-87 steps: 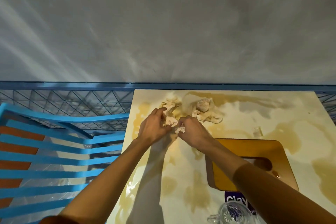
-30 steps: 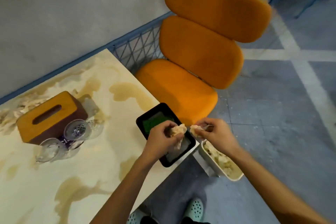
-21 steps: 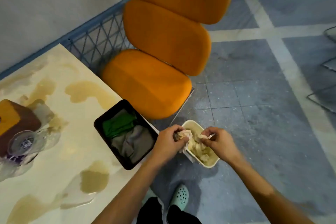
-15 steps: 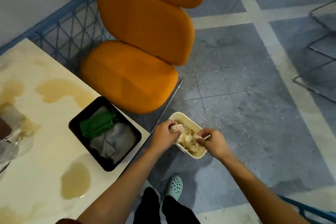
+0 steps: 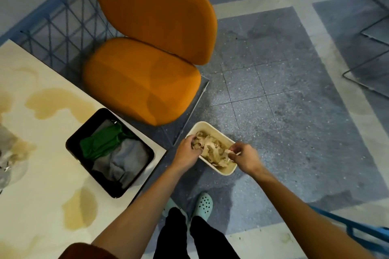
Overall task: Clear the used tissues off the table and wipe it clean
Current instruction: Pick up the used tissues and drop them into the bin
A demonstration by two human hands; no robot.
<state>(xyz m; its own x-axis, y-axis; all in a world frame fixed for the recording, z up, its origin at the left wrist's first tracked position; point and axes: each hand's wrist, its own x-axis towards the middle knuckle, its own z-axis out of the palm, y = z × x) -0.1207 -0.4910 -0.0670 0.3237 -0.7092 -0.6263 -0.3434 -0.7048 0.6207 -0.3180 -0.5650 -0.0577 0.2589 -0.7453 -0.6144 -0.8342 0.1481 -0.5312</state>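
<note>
Both hands, left (image 5: 188,152) and right (image 5: 245,156), pinch tissues (image 5: 212,149) over bin (image 5: 226,172). Dumping step; next: release, fetch cloth (image 5: 117,160), wipe surface (image 5: 42,206).

A: Floor at centre right?
B: Bare tile, open to the right edge. Bin (image 5: 228,171) at centre is heaped with tissues (image 5: 212,150); both hands crowd its rim.

A: Left of it?
B: Orange chair (image 5: 143,82) just above, desk (image 5: 42,206) corner close by. Black tray (image 5: 72,143) of cloths fills that corner; wet patches around it.
</note>
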